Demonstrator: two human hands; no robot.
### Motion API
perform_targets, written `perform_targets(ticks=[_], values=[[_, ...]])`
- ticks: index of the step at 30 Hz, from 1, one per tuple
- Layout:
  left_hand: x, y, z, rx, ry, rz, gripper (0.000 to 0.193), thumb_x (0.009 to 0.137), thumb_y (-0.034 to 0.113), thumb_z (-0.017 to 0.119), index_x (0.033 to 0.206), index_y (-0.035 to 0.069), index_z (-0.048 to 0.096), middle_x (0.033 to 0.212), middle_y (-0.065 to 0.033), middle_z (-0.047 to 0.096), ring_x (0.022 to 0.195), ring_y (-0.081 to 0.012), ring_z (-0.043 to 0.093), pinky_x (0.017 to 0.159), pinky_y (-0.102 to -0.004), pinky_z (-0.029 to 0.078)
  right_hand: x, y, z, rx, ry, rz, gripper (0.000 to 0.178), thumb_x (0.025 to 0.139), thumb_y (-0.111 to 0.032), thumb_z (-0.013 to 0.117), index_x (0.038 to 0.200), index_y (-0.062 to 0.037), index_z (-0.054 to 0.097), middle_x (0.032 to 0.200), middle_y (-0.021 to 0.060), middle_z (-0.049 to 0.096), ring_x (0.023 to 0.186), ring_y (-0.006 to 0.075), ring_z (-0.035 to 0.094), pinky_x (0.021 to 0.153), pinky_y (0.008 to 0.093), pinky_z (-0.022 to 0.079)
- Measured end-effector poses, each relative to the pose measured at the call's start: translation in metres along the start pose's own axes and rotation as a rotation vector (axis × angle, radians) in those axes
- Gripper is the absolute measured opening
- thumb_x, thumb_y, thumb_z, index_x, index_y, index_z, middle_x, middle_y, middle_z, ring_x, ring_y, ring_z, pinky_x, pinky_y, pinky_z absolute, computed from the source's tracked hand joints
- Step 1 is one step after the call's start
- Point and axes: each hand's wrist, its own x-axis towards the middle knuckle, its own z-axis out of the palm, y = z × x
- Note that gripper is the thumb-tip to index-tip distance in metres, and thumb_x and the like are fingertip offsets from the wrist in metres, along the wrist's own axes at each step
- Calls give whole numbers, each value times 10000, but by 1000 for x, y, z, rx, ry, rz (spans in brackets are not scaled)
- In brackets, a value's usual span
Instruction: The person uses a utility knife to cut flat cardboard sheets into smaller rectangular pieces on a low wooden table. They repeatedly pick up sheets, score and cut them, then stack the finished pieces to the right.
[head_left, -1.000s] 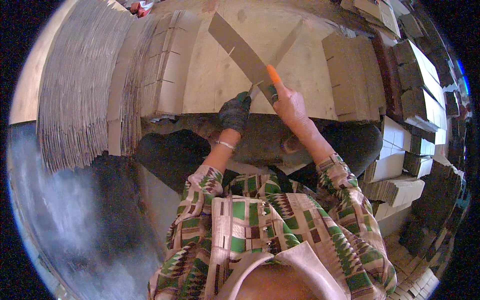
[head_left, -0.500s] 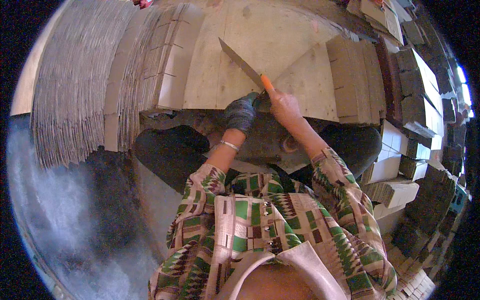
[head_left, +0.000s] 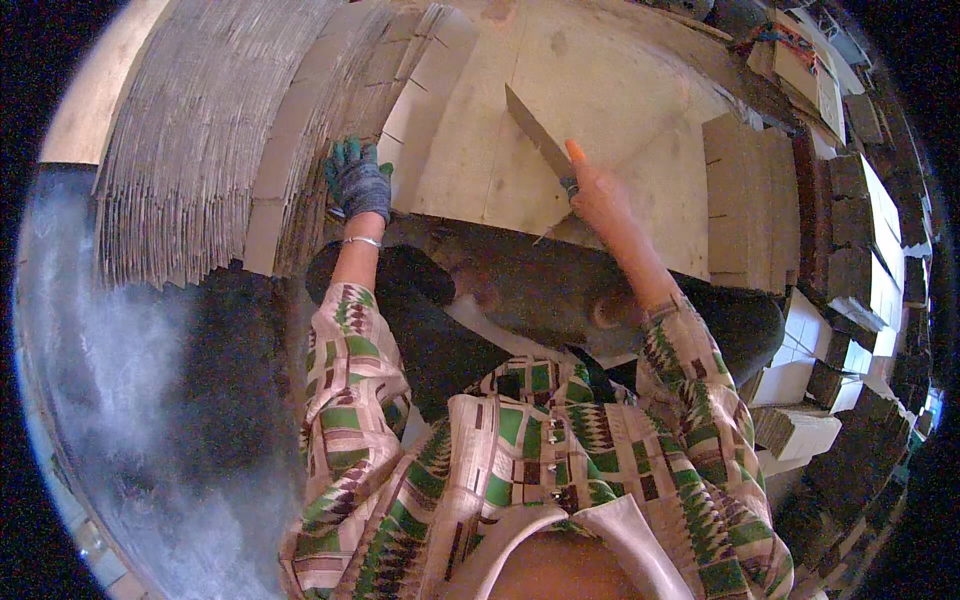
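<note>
My left hand (head_left: pixel 360 188), in a dark glove with green fingertips, reaches to a row of upright cardboard sheets (head_left: pixel 400 100). Its fingers are spread over the near ends of the sheets, touching or very close to them. In my bare right hand (head_left: pixel 603 200) is a knife (head_left: pixel 537 130) with a long flat blade, pointing away and to the left. An orange tip shows along the index finger; whether it is a finger cover or part of the handle I cannot tell. The knife hangs over a pale wooden board (head_left: pixel 480 170). My fist hides most of the handle.
A larger bundle of cardboard (head_left: pixel 200 150) fills the far left. Another upright cardboard stack (head_left: pixel 745 200) stands at the board's right end. More stacked cartons (head_left: pixel 865 230) line the right side. My bent knees (head_left: pixel 385 275) lie beneath the board's near edge.
My left hand has left the knife and moved left to the cardboard sheets, its fingers spreading. The right hand still holds the knife. The whole view has shifted, with the scene sliding right.
</note>
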Motion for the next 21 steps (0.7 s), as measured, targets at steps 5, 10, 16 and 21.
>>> perform_targets(ticks=[5,10,16,21], values=[[-4,20,-14,-361,56,-84,351,899,394,648,1140,147,710,1201,-151,676,1144,-363,613,973,-482,480,-7,-4,-3,109,-16,-41,910,817,-44,636,1590,-281,220,855,230,715,781,439,696,683,550,553],[-16,75,-27,-569,-82,-10,304,971,388,530,1125,197,709,965,-188,715,878,-418,688,759,-511,547,-29,-44,-28,302,195,-265,1005,751,-17,679,1597,-296,215,856,231,710,777,418,700,668,539,560],[-53,144,-41,-693,-213,65,296,994,322,526,1176,187,716,1098,-120,726,960,-347,702,835,-431,554,-41,-42,-15,206,154,-271,966,710,34,648,1565,-279,325,855,175,707,761,398,690,665,506,559],[-66,165,-23,-726,-257,37,309,1005,370,479,1157,238,713,1025,-138,725,932,-382,692,791,-497,546,-48,-23,13,57,94,-246,835,830,-47,590,1582,-224,276,893,157,727,723,356,712,619,491,573]])
